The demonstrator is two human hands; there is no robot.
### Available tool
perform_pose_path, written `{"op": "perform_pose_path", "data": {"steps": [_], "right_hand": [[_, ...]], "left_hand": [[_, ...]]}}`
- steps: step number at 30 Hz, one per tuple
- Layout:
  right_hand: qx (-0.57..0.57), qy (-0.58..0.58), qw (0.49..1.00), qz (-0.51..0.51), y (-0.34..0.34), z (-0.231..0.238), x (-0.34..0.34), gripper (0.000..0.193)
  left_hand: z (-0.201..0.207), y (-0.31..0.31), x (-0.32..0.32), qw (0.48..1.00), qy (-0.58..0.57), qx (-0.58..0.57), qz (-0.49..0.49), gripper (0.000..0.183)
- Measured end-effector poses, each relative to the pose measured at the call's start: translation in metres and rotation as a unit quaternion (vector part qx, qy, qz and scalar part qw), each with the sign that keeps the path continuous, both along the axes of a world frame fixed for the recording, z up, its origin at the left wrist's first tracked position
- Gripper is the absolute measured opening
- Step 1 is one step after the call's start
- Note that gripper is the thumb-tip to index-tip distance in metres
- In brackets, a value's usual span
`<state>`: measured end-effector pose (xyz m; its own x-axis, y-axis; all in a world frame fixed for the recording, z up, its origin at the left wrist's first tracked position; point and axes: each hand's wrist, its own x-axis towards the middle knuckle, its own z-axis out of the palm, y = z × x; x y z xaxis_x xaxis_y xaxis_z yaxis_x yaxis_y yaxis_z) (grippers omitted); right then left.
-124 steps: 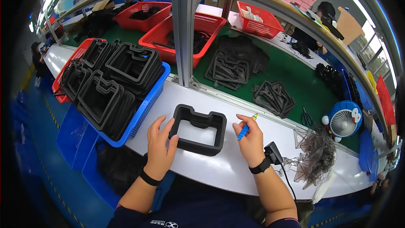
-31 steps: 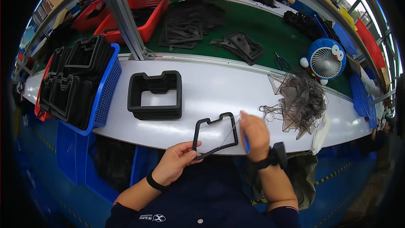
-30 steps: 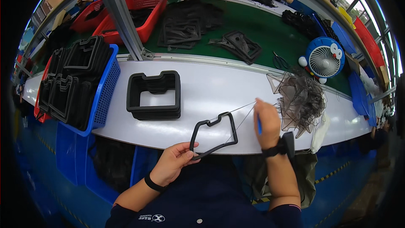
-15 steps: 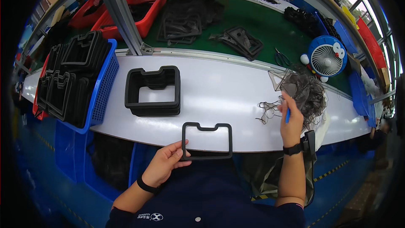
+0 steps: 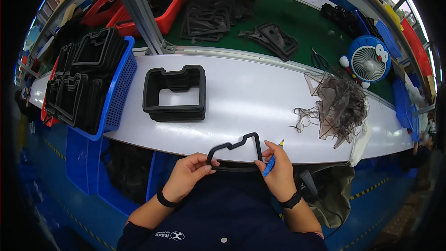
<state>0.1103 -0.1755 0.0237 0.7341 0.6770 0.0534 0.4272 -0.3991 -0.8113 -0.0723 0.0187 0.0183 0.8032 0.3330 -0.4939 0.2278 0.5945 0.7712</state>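
Observation:
Both my hands hold a thin black rubber frame point(image 5: 236, 151) just below the white table's front edge point(image 5: 200, 146). My left hand point(image 5: 186, 175) pinches its left side. My right hand point(image 5: 278, 173) grips its right side and also carries a small blue knife point(image 5: 271, 162) with a yellow tip. A thick black moulded frame part point(image 5: 174, 94) lies on the white table ahead of my left hand. A heap of thin dark trimmed scraps point(image 5: 338, 107) lies on the table to the right.
A blue crate point(image 5: 120, 88) full of black frame parts stands at the left. Red baskets point(image 5: 165, 0) and more black parts lie on the green bench beyond a metal post point(image 5: 139, 11). A small blue fan point(image 5: 368, 60) stands at the right.
My right hand came back from the scrap heap to the thin frame. Both hands now hold the frame closer to my body, and it has been turned.

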Motion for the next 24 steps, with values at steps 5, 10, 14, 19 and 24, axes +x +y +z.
{"op": "perform_pose_path", "data": {"steps": [5,10,14,19,24], "right_hand": [[0.159,0.060,0.984,0.048,-0.012,0.006,-0.007,0.031],[0.220,-0.213,0.944,0.118,-0.020,0.003,-0.006,0.046],[0.220,-0.238,0.937,0.133,-0.016,-0.003,-0.006,0.047],[0.203,-0.235,0.942,0.127,-0.016,0.003,-0.003,0.045],[0.220,-0.221,0.943,0.116,-0.012,-0.006,0.001,0.048]], "left_hand": [[0.004,-0.001,-0.004,0.948,-0.173,0.266,0.015,0.033],[-0.005,0.005,-0.004,0.927,-0.210,0.296,0.093,0.029],[-0.014,0.003,-0.001,0.928,-0.240,0.264,0.110,0.025],[-0.013,0.003,0.004,0.929,-0.250,0.252,0.107,0.026],[-0.015,0.008,0.003,0.924,-0.245,0.273,0.105,0.028]]}}
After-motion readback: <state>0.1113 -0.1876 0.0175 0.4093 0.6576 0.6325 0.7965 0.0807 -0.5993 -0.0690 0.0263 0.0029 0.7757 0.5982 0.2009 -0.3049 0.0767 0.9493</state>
